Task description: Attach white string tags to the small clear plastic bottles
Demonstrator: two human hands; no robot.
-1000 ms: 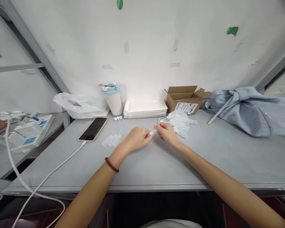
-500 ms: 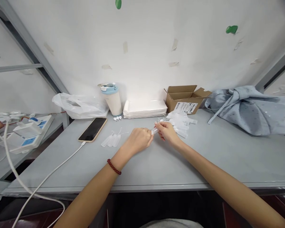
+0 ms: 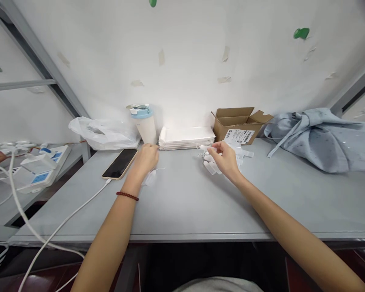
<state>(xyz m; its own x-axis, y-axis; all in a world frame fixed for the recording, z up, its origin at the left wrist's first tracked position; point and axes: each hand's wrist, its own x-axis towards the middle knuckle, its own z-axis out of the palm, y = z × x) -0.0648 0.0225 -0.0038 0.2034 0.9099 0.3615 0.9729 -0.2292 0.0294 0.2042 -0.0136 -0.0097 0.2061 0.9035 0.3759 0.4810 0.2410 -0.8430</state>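
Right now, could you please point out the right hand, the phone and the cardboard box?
Right hand (image 3: 227, 159), head view: middle of the hand.
Phone (image 3: 121, 164), head view: its dark screen.
Cardboard box (image 3: 220, 130), head view: its brown front wall.

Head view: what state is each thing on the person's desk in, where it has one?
Cardboard box: open
Phone: dark, charging cable plugged in
Cup: upright, lid on
Plastic bag: crumpled
White stack: lying flat
Blue cloth: bunched up
White piece: pinched in the right hand
White pile: loose, partly covered
Left pieces: lying, partly hidden
Left hand: fingers bent, grip hidden
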